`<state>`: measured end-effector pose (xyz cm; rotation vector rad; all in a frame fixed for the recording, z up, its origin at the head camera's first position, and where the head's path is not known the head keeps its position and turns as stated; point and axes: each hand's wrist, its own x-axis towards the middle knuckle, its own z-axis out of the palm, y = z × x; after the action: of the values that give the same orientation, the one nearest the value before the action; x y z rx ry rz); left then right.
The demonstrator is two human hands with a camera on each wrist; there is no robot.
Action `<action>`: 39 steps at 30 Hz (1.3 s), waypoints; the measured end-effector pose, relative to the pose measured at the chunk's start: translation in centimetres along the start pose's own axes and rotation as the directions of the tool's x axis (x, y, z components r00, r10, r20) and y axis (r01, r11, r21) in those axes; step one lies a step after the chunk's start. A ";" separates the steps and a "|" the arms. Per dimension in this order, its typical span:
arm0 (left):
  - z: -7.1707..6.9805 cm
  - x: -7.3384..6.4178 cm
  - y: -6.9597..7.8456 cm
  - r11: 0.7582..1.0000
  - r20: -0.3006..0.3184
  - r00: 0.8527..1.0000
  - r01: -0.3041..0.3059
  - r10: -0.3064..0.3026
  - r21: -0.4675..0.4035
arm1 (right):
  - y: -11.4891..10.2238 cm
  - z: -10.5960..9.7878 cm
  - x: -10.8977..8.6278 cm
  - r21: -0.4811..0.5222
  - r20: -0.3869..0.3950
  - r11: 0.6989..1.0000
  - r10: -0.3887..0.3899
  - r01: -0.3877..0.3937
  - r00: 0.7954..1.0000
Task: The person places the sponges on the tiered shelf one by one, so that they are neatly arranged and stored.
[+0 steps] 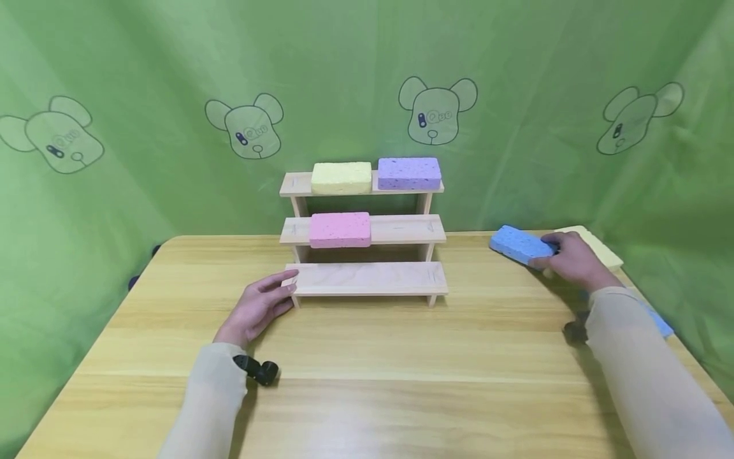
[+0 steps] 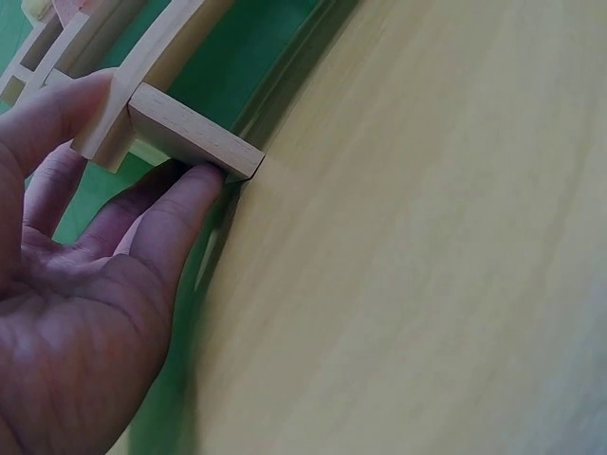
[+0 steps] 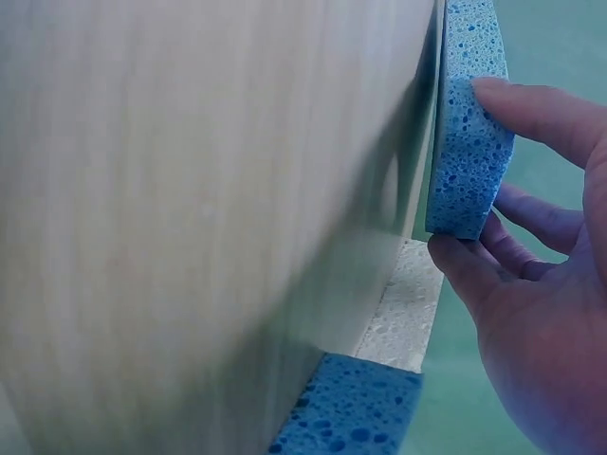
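Right hand (image 1: 573, 258) now, and its grip is closed on the blue sponge (image 1: 518, 244), out near the back edge of the desk (image 1: 401, 344). Thumb and fingers sit on opposite sides towards its right end, which I'd judge is to leave the other end free. Whether it's clear of the wood, I can't tell.

Across to my left hand (image 1: 260, 306): thumb and fingers hold the bottom tier's left end, probably to steady the wooden stand (image 1: 407, 280). Pink sponge (image 1: 340, 231) on the middle tier, left of centre; yellow sponge (image 1: 341, 178) and purple sponge (image 1: 409, 173) up top, a slim gap keeping them apart.

Now the edges! A cream sponge (image 1: 599, 245) and a second blue sponge (image 3: 351, 408) line the desk's right side, tight around that forearm (image 1: 648, 357). Inward there's generous room, bare wood between blue sponge and stand.
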<state>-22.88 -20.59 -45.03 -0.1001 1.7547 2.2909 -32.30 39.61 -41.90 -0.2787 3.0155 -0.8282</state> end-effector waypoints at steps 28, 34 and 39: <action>-0.1 -0.2 0.1 1.000 -0.006 1.000 0.005 -0.004 0.016 | -2.0 -0.9 -2.8 0.104 -0.030 0.994 0.037 -0.033 0.999; -0.2 -0.2 0.2 1.000 -0.006 1.000 0.010 -0.010 0.013 | -2.4 -0.9 -3.2 0.100 -0.038 0.995 0.024 -0.020 0.999; -0.1 -0.1 0.1 1.000 0.000 1.000 0.012 -0.012 0.011 | -2.5 -0.9 -3.5 0.095 -0.042 0.995 0.026 -0.022 0.999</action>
<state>-22.81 -20.70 -44.93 -0.1089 1.7612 2.2725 -28.46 38.54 -39.98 -0.2254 3.0013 -0.9844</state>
